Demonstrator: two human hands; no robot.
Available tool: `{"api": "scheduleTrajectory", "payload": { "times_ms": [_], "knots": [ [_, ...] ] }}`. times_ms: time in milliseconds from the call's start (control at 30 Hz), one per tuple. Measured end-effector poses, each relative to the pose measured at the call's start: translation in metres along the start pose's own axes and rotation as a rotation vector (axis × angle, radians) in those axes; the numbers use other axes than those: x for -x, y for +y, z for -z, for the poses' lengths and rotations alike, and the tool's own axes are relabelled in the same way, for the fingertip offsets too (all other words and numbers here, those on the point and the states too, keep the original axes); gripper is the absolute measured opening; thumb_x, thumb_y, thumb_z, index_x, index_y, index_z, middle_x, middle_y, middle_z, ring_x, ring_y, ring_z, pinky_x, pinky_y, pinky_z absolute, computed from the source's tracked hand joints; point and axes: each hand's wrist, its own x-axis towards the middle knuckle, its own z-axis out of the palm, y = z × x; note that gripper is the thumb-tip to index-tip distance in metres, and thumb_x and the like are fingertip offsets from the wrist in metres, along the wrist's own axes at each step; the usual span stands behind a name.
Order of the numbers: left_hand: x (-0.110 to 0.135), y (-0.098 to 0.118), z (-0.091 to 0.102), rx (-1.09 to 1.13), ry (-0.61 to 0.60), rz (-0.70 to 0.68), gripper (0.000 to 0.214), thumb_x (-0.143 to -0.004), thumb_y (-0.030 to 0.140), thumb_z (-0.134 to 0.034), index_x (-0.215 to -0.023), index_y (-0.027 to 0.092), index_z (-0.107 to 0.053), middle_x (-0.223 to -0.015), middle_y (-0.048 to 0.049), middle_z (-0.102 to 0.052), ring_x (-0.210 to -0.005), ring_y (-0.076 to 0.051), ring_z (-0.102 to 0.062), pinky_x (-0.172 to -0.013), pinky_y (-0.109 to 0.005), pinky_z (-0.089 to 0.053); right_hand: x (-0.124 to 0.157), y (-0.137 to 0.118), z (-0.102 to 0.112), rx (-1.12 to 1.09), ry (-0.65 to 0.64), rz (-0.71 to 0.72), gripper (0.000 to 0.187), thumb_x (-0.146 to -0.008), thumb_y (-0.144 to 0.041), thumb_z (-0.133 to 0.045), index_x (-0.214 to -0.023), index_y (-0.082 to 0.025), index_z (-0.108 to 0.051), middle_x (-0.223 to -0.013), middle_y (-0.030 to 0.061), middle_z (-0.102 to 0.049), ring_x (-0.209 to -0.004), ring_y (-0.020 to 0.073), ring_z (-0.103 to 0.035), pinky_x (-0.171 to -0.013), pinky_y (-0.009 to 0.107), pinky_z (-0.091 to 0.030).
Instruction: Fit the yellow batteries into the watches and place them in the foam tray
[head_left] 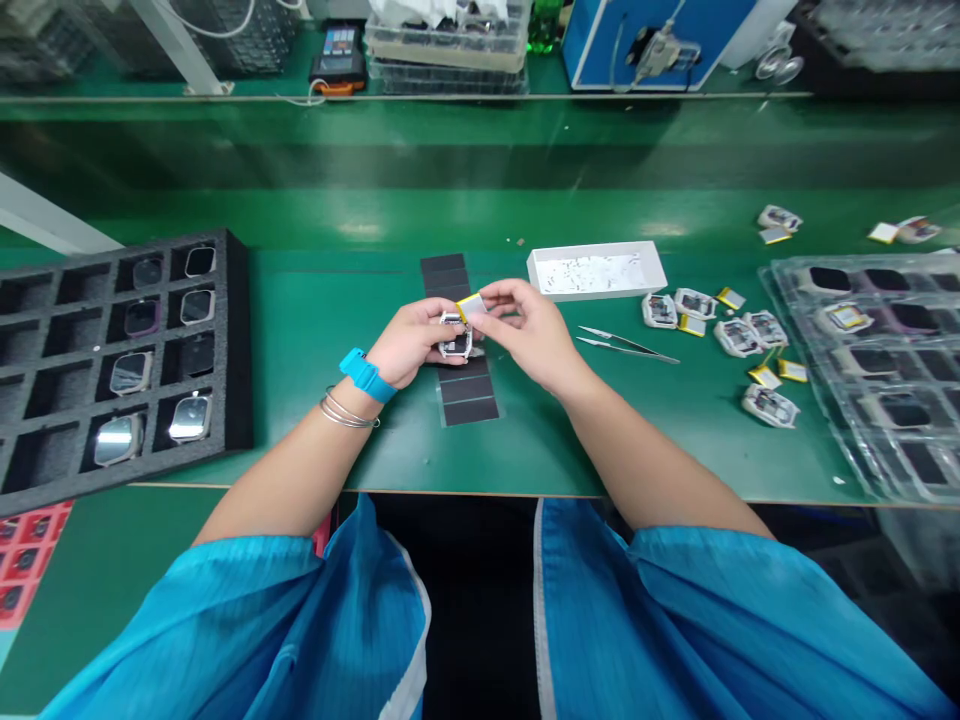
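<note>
My left hand (411, 342) is closed around a small square watch case (455, 338), held above a strip of dark pads (457, 345) on the green bench. My right hand (525, 325) pinches a small silver battery with a yellow edge (471, 306) right at the top of the case. Both hands meet over the middle of the bench. A blue band and thin bangles sit on my left wrist.
A black foam tray (112, 360) with several watch faces lies at the left. A white box (596, 270), tweezers (626, 345), loose cases and batteries (739, 335) and clear plastic trays (877, 370) lie to the right. Equipment stands across the far bench.
</note>
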Motion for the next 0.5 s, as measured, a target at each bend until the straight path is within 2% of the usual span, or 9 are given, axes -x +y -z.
{"api": "scheduleTrajectory", "payload": {
  "times_ms": [100, 200, 300, 500],
  "knots": [
    [-0.001, 0.0, 0.001, 0.007, -0.024, 0.029, 0.014, -0.073, 0.011, -0.069, -0.084, 0.014, -0.061, -0.077, -0.0049, -0.073, -0.069, -0.016, -0.072, -0.063, -0.027, -0.059, -0.002, 0.004, -0.001, -0.155, -0.018, -0.063, 0.024, -0.084, -0.044, -0.07, -0.089, -0.021, -0.065, -0.085, 0.0015, -0.069, -0.076, 0.0166, -0.065, -0.073, 0.032, -0.054],
    [-0.001, 0.001, 0.004, 0.059, -0.098, 0.062, 0.017, -0.072, 0.01, -0.066, -0.088, 0.013, -0.063, -0.079, -0.0052, -0.073, -0.073, -0.018, -0.074, -0.071, -0.031, -0.061, 0.0, -0.002, -0.003, -0.144, 0.057, -0.014, 0.018, -0.082, -0.038, -0.072, -0.082, -0.021, -0.067, -0.082, 0.001, -0.072, -0.075, 0.0165, -0.066, -0.075, 0.033, -0.054],
    [-0.002, 0.001, 0.006, 0.074, -0.172, 0.069, 0.026, -0.068, 0.005, -0.067, -0.093, 0.013, -0.064, -0.081, -0.0042, -0.073, -0.075, -0.017, -0.074, -0.075, -0.03, -0.06, 0.003, -0.008, -0.002, -0.106, 0.09, 0.03, 0.012, -0.082, -0.033, -0.072, -0.082, -0.021, -0.068, -0.084, 0.0006, -0.074, -0.077, 0.0166, -0.068, -0.078, 0.033, -0.054],
    [-0.005, -0.005, 0.003, 0.013, -0.097, 0.063, 0.026, -0.07, 0.004, -0.071, -0.093, 0.013, -0.065, -0.076, -0.0022, -0.071, -0.067, -0.015, -0.071, -0.07, -0.029, -0.06, 0.006, -0.011, -0.003, -0.011, 0.085, 0.05, 0.009, -0.082, -0.031, -0.071, -0.082, -0.021, -0.071, -0.086, 0.0014, -0.075, -0.08, 0.0178, -0.068, -0.079, 0.034, -0.053]
  ]
}}
